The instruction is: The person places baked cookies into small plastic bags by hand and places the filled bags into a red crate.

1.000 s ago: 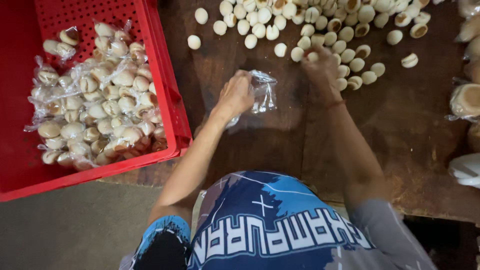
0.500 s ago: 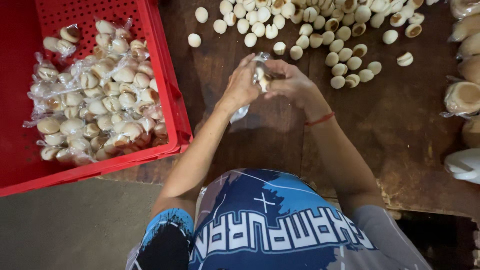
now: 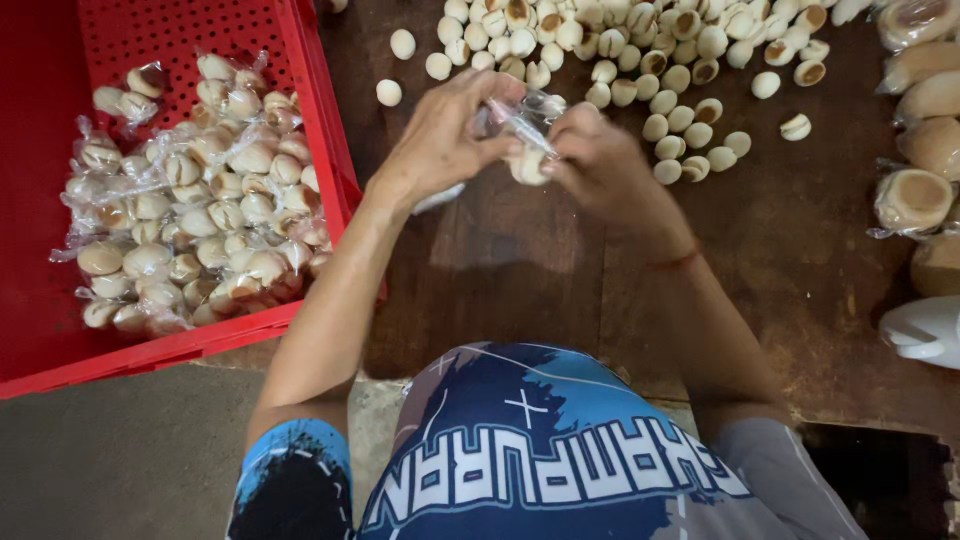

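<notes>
Clear plastic bag (image 3: 520,115): held above the dark wooden bench (image 3: 800,260), just in front of the loose heap of small round biscuits (image 3: 640,60). The left hand (image 3: 440,140) pinches one side of the bag mouth with fingers closed on the film. The right hand (image 3: 600,165) is closed on the opposite side and also covers a pale biscuit (image 3: 527,168) at the opening. Holding both edges apart keeps the mouth spread, which suits feeding pieces in. The bag is thin, crinkled and transparent; how much it contains cannot be told. Left of the bench, a red perforated crate (image 3: 320,130) holds many filled bags (image 3: 190,220) of similar biscuits. Larger wrapped buns (image 3: 915,195) lie at the right edge.
</notes>
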